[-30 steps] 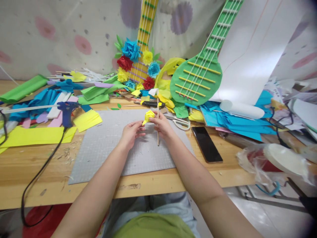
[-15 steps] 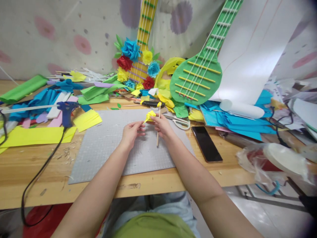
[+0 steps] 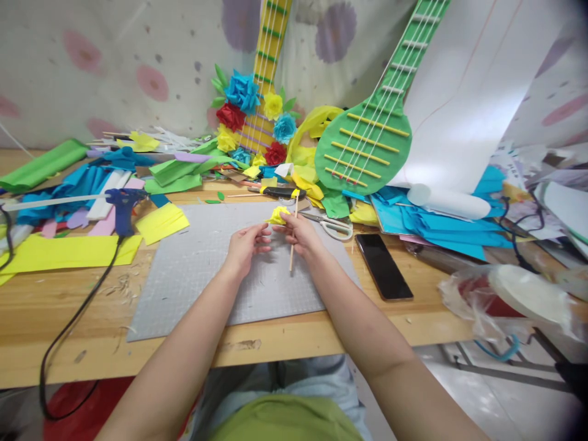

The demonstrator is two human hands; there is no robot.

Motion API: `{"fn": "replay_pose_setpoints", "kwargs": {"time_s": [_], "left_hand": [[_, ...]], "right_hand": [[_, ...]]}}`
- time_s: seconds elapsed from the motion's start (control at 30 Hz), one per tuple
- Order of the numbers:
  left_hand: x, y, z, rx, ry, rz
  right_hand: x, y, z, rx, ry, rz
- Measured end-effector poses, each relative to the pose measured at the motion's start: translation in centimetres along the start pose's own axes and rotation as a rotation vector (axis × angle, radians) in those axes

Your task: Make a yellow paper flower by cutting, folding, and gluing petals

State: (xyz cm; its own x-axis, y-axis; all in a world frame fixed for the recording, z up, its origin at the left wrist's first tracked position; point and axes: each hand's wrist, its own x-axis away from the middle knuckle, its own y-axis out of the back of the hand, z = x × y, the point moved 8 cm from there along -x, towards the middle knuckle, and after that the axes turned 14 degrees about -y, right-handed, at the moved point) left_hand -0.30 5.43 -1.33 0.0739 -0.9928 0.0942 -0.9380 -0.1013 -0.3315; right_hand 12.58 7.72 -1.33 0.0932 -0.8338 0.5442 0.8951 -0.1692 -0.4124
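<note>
My right hand (image 3: 303, 236) is closed, with thumb and fingertips pinching a small crumpled yellow paper flower (image 3: 278, 215). A thin wooden stick (image 3: 291, 258) is also held among its fingers, slanting nearly upright, its lower end sticking out below them. My left hand (image 3: 245, 248) is just left of the flower, fingers loosely apart and fingertips close under its left edge; whether they touch it I cannot tell. Both hands are above a grey cutting mat (image 3: 184, 300). Scissors (image 3: 335, 229) lie beyond my right hand, and a black-and-yellow utility knife (image 3: 275, 192) lies past the mat's far edge.
A blue glue gun (image 3: 124, 208) with a black cord and yellow paper (image 3: 68, 252) are on the left. At the back stand a yellow flowered paper guitar (image 3: 264, 86) and a green paper lute (image 3: 367, 147). A phone (image 3: 383, 266) and blue paper (image 3: 441, 226) lie to the right.
The flower has turned in my right fingers, and its pointed yellow tail no longer shows. The stick has tilted, its top shifting slightly right. My left fingers have spread a little.
</note>
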Motion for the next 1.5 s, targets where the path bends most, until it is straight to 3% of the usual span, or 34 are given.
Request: {"fn": "replay_pose_setpoints", "kwargs": {"time_s": [0.37, 0.7, 0.97, 1.07, 1.23, 1.5], "left_hand": [[0.2, -0.2, -0.4, -0.012, -0.054, 0.003], [0.3, -0.7, 0.2, 0.142, 0.087, 0.047], [0.4, -0.8, 0.4, 0.263, 0.186, 0.052], [0.2, -0.5, 0.4, 0.179, 0.135, 0.034], [-0.3, 0.3, -0.5, -0.053, -0.092, -0.019], [-0.2, 0.3, -0.6, -0.055, -0.129, -0.027]], "right_hand": [[0.2, -0.3, -0.2, 0.005, -0.010, 0.006], [0.1, -0.1, 0.0, 0.030, 0.043, -0.042], [0.3, -0.2, 0.2, 0.134, 0.167, -0.107], [0.5, -0.4, 0.3, 0.156, 0.186, -0.110], [0.7, -0.5, 0.3, 0.161, 0.158, -0.111], [0.6, -0.5, 0.2, 0.151, 0.156, -0.098]]}}
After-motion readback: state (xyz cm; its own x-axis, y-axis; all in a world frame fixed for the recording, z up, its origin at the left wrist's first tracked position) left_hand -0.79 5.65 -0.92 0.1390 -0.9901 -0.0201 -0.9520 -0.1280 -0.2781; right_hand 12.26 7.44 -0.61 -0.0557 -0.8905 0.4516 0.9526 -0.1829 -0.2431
